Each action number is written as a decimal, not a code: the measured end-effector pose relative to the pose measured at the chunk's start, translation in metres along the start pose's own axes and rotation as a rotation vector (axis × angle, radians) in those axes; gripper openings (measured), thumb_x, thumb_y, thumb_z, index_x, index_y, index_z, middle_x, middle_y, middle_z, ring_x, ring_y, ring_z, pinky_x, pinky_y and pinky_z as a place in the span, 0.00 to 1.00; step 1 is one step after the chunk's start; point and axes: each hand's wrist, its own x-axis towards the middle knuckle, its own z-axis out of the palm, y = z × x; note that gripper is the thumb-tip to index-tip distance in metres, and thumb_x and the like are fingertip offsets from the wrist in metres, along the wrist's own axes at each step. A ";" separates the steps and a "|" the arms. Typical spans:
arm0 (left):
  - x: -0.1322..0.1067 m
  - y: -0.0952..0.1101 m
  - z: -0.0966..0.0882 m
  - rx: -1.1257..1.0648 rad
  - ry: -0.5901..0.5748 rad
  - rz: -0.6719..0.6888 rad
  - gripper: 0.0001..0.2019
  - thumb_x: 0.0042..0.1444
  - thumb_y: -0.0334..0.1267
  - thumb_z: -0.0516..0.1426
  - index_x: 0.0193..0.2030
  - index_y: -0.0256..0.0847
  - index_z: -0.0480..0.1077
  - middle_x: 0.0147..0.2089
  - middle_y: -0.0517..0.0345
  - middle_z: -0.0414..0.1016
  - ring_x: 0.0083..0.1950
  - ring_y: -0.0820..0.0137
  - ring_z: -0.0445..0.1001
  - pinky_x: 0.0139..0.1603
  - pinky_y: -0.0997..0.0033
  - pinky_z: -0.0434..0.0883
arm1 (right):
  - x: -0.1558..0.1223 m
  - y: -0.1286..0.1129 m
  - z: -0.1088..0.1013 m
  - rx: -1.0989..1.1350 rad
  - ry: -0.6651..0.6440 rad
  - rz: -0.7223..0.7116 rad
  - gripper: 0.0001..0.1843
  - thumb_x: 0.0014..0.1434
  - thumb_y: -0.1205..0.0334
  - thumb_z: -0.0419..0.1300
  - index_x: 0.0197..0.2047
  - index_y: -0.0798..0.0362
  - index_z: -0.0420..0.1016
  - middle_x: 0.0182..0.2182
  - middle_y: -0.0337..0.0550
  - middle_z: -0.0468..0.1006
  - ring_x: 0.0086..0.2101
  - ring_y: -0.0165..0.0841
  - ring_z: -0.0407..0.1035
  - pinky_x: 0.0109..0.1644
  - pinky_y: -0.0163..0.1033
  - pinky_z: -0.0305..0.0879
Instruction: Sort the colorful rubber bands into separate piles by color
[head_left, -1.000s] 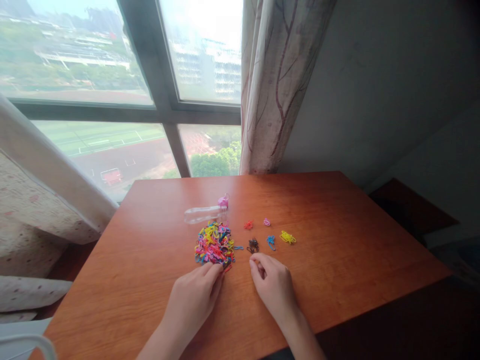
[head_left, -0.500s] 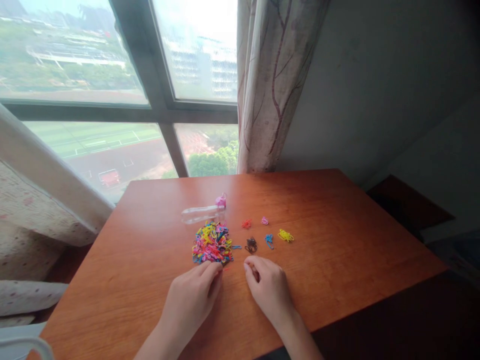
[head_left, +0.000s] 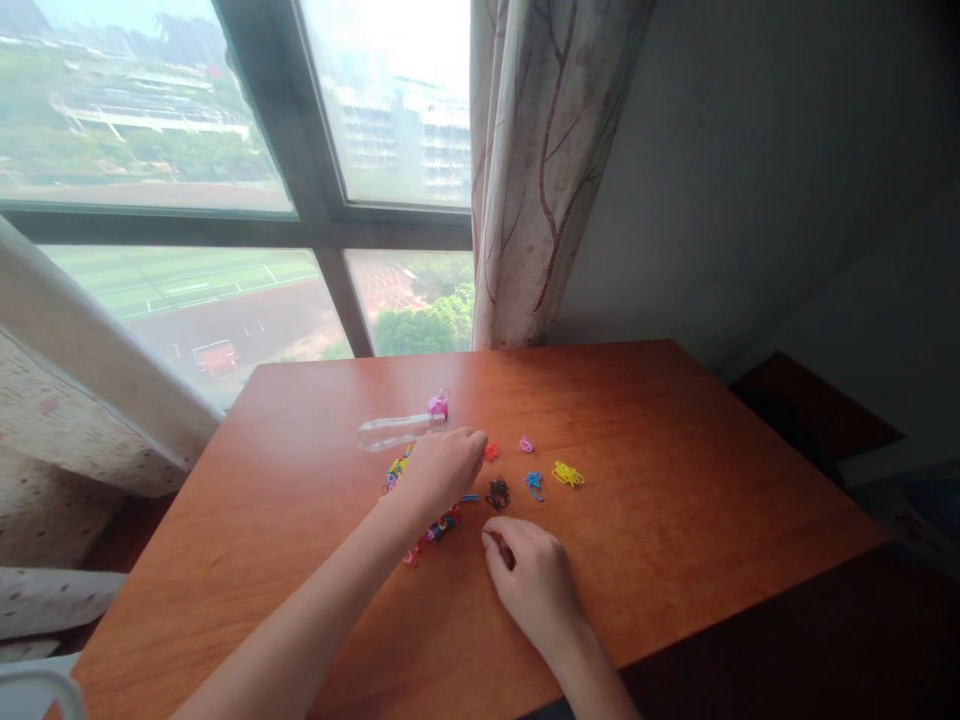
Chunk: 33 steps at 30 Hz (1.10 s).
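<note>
- My left hand (head_left: 444,466) reaches over the mixed pile (head_left: 442,522), fingertips bunched at the red bands (head_left: 492,452) just beyond it; I can't tell if it grips anything.
- My right hand (head_left: 531,575) is loosely curled nearer than the pile, contents hidden.
- I'd keep low and not drag the pile.

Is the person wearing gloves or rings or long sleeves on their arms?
No. The left hand and the right hand are bare: no gloves, no rings or watch that I can see. The left forearm and right forearm are uncovered too, with no sleeve in view.
</note>
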 end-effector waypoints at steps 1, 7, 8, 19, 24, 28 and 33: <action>0.004 0.000 0.002 0.002 -0.010 0.002 0.10 0.63 0.34 0.49 0.36 0.39 0.71 0.35 0.52 0.79 0.34 0.65 0.78 0.28 0.72 0.62 | 0.000 0.000 0.000 0.002 -0.002 -0.001 0.09 0.61 0.69 0.54 0.35 0.49 0.74 0.27 0.37 0.76 0.29 0.31 0.69 0.35 0.34 0.54; 0.002 -0.001 0.004 0.002 -0.012 -0.009 0.11 0.63 0.34 0.49 0.36 0.40 0.71 0.35 0.52 0.78 0.34 0.63 0.78 0.28 0.71 0.62 | 0.000 0.000 0.001 -0.010 -0.011 -0.003 0.09 0.62 0.68 0.54 0.34 0.49 0.73 0.26 0.36 0.75 0.28 0.31 0.68 0.34 0.35 0.53; -0.002 -0.002 0.002 -0.001 -0.008 -0.015 0.11 0.63 0.35 0.48 0.36 0.40 0.71 0.35 0.52 0.79 0.34 0.63 0.78 0.28 0.71 0.62 | 0.000 0.000 0.000 -0.014 -0.014 -0.002 0.09 0.62 0.68 0.54 0.34 0.49 0.73 0.27 0.36 0.75 0.29 0.31 0.68 0.34 0.35 0.53; -0.095 -0.015 -0.002 -0.155 0.076 -0.145 0.11 0.65 0.38 0.48 0.41 0.46 0.72 0.37 0.60 0.80 0.33 0.69 0.78 0.29 0.74 0.63 | 0.002 -0.008 0.000 -0.121 -0.051 -0.010 0.07 0.62 0.68 0.56 0.34 0.49 0.72 0.28 0.36 0.77 0.30 0.31 0.69 0.35 0.36 0.50; -0.137 -0.018 0.018 -0.256 0.150 -0.179 0.11 0.65 0.39 0.48 0.40 0.47 0.72 0.33 0.62 0.79 0.30 0.72 0.78 0.30 0.77 0.66 | 0.008 -0.016 0.003 -0.137 -0.066 -0.021 0.06 0.61 0.69 0.56 0.34 0.49 0.72 0.28 0.35 0.78 0.29 0.30 0.70 0.33 0.35 0.50; -0.155 -0.019 0.027 -0.293 0.165 -0.192 0.11 0.64 0.39 0.48 0.40 0.47 0.72 0.35 0.63 0.80 0.30 0.72 0.78 0.30 0.78 0.69 | 0.012 -0.021 0.007 -0.163 -0.064 -0.023 0.06 0.61 0.69 0.57 0.36 0.48 0.73 0.28 0.36 0.78 0.29 0.30 0.71 0.31 0.35 0.50; -0.162 -0.020 0.035 -0.296 0.194 -0.205 0.11 0.64 0.41 0.49 0.41 0.48 0.74 0.37 0.62 0.82 0.33 0.70 0.80 0.32 0.76 0.72 | 0.016 -0.022 0.012 -0.196 -0.051 -0.012 0.05 0.60 0.67 0.58 0.38 0.47 0.73 0.27 0.35 0.78 0.28 0.31 0.71 0.30 0.36 0.49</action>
